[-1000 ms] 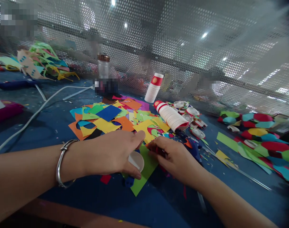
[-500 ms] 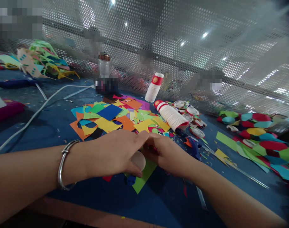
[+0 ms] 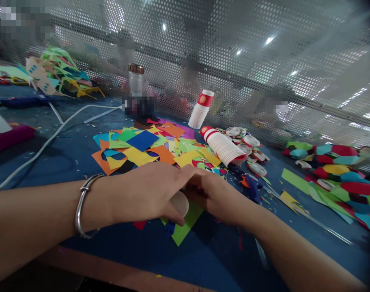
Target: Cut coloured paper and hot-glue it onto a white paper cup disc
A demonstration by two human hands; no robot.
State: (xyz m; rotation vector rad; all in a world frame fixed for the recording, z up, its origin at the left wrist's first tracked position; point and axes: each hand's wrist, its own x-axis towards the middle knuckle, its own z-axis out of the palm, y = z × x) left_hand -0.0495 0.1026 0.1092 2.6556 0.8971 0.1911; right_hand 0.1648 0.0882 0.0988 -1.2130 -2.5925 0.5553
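Right hand (image 3: 223,197) has closed in to meet left hand (image 3: 148,192), which grips white cup (image 3: 181,204) over green paper (image 3: 185,229), apparently two-handed work now; right's hold hidden, can't tell.

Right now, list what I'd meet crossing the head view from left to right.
Magenta box → silver bangle → left hand, a pale round piece at its thumb → right hand → multicoloured panelled pieces.

The left hand (image 3: 151,190) holds a pale cup (image 3: 180,204) over a green sheet (image 3: 186,228), beside the right hand (image 3: 223,196).
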